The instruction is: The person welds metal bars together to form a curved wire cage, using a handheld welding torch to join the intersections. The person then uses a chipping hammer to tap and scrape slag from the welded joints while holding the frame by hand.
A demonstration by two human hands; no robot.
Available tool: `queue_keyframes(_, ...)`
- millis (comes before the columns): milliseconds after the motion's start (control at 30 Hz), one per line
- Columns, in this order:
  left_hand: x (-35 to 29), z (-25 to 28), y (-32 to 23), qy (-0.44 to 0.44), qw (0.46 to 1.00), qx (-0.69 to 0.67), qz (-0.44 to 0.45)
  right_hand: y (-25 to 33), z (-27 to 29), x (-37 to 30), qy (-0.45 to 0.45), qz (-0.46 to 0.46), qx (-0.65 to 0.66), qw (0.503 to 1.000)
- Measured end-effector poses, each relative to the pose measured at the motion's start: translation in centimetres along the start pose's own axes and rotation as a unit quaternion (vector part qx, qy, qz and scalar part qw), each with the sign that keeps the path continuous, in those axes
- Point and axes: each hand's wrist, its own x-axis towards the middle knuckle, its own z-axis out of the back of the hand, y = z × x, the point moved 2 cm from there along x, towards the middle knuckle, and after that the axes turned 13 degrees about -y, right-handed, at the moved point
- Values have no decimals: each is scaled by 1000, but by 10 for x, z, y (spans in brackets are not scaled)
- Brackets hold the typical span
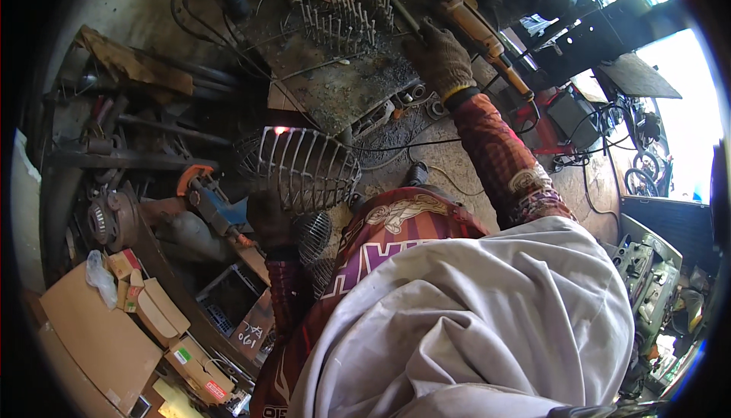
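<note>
A cage of welded metal rods point(312, 161), rounded like a basket, is held up at the left of centre. One spot on its upper rim glows orange. My left hand point(270, 220), in a dark glove, is closed at the cage's lower left side; shadow hides most of its fingers. Farther off to the right, my right hand point(442, 60), in a worn knit glove, is closed around the near end of a metal rod point(403, 13). The rod's far end lies by a rack of upright metal pins point(343, 26) on the dirty metal worktable point(320, 94).
An angle grinder point(476, 30) with a reddish disc lies right of my right hand. More rod cages point(312, 235) sit below the held one. A blue-and-orange clamp point(217, 209) and cardboard boxes point(106, 334) are at left. Cables point(411, 145) cross the floor.
</note>
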Motion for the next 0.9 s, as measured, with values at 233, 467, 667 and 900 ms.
queue_keyframes(233, -27, -4, 21, 78, 990, -17, 114, -26, -20, 12, 83, -10, -68, 994)
queue_keyframes(467, -18, -17, 7, 89, 988, 29, 125, -51, -34, 37, 179, -8, -32, 983)
queue_keyframes(667, 0, -14, -33, 66, 993, 96, 10, -60, -1, 48, 64, 69, 68, 993)
queue_keyframes(900, 18, -28, -70, 64, 959, -11, 274, -164, 52, 102, 13, -62, 17, 998)
